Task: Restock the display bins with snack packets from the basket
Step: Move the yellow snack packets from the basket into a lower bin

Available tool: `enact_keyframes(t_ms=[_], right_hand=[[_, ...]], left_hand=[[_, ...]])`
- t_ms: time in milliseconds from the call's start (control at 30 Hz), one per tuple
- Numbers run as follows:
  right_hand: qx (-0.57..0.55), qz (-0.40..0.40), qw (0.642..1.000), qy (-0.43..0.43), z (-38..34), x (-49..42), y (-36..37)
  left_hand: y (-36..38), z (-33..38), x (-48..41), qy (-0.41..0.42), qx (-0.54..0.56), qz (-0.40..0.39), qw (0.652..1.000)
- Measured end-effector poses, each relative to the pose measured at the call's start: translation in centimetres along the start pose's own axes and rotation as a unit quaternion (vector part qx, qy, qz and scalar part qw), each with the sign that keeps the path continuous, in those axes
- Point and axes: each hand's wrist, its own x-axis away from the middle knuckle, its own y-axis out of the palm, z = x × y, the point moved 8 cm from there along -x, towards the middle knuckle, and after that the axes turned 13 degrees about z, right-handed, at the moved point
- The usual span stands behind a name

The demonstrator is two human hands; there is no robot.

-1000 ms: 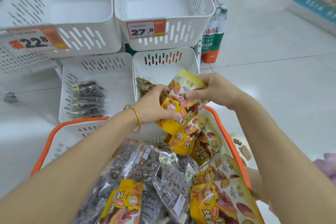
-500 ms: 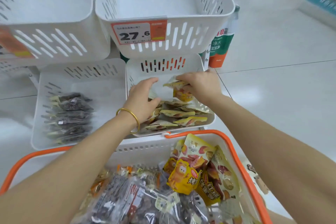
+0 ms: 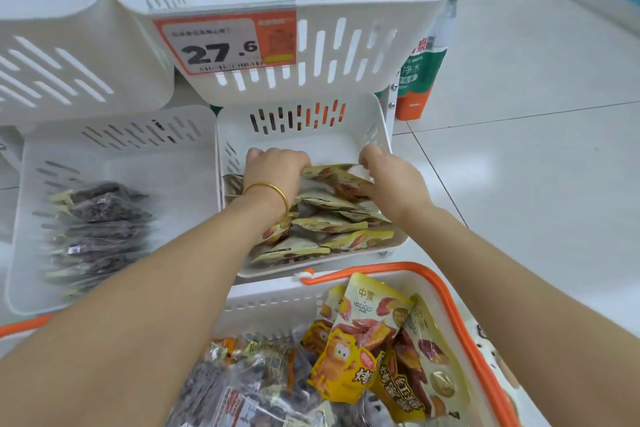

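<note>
Both hands reach into the lower right display bin [image 3: 398, 243], which holds a row of yellow snack packets [image 3: 329, 222] standing on edge. My left hand [image 3: 273, 173], with a gold bangle at the wrist, grips the left end of the rearmost yellow packet [image 3: 337, 173]. My right hand [image 3: 391, 177] grips that packet's right end. Below, the white basket with an orange rim [image 3: 460, 322] holds more yellow packets [image 3: 363, 347] at the right and dark clear-wrapped packets [image 3: 242, 388] at the left.
The lower left bin [image 3: 121, 156] holds a row of dark packets [image 3: 93, 229]. Two upper bins [image 3: 339, 55] hang above, one with a 27.6 price tag [image 3: 225, 42]. A green and orange bottle pack [image 3: 417, 76] stands on the tiled floor [image 3: 536, 184] to the right.
Both hands carried yellow packets from above the basket into the lower right bin. They now reach deeper and hold the rearmost packet at both ends. The view has moved closer.
</note>
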Motion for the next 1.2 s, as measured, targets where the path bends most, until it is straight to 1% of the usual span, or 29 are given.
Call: enact_keyframes(t_ms=[133,267,367,467,567,667,733,800,867,933,1067,1200], right_hand=[[0.099,-0.009,0.995,-0.01,0.1,0.4,0.3],[0.136,-0.063,0.989,0.004,0.0,0.5,1.1],[0.129,-0.115,0.985,0.009,0.0,0.3,2.1],[0.061,-0.151,0.985,0.049,0.8,0.6,1.5],[-0.013,-0.109,0.99,0.092,1.5,2.0,-1.9],[-0.057,-0.047,0.991,0.107,1.2,4.4,-6.1],[-0.096,-0.044,0.988,0.112,0.2,7.3,-7.9],[-0.13,-0.07,0.981,0.125,-0.7,10.1,-8.0],[-0.113,-0.11,0.981,0.117,-1.6,13.2,-6.8],[-0.07,-0.125,0.984,0.109,-2.1,15.4,-5.1],[0.002,-0.073,0.993,0.09,-3.1,17.0,-3.9],[0.048,-0.073,0.991,0.097,-3.1,16.9,-3.6]], left_hand=[[-0.8,-0.7,0.0,0.023,-0.042,0.012,0.999],[-0.8,-1.4,0.6,0.032,-0.051,0.008,0.998],[-0.7,-1.3,1.3,0.033,-0.038,-0.012,0.999],[-1.0,-1.0,1.9,0.007,-0.01,-0.049,0.999],[-2.2,-0.7,3.1,0.003,0.029,-0.049,0.998],[-4.6,-0.3,5.7,-0.015,0.096,-0.019,0.995],[-6.6,0.3,8.8,-0.021,0.15,0.006,0.988],[-8.0,0.8,11.6,-0.015,0.19,0.031,0.981],[-8.7,1.1,15.0,-0.02,0.207,0.027,0.978],[-8.8,1.0,18.0,-0.038,0.224,0.002,0.974],[-8.1,0.7,21.7,-0.083,0.25,-0.059,0.963],[-8.0,1.1,22.3,-0.105,0.262,-0.086,0.956]])
